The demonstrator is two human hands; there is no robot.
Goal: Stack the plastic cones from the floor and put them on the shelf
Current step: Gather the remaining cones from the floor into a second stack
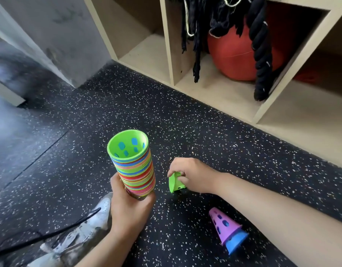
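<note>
The left hand (pixel 127 207) stands low, its fingers curled round the foot of the upright striped cone stack (pixel 134 168), whose bottom end is hidden in the palm. The right hand (pixel 193 175) reaches down, its fingers pinching a green cone (pixel 175 182) that seems to lie on the speckled floor (pixel 147 105). A purple cone (pixel 223 225) nested over a blue cone (pixel 236 241) lies beside the right forearm. Beyond is the shelf (pixel 220 93), holding a red ball (pixel 237 56) and a black rope (pixel 262 54).
</note>
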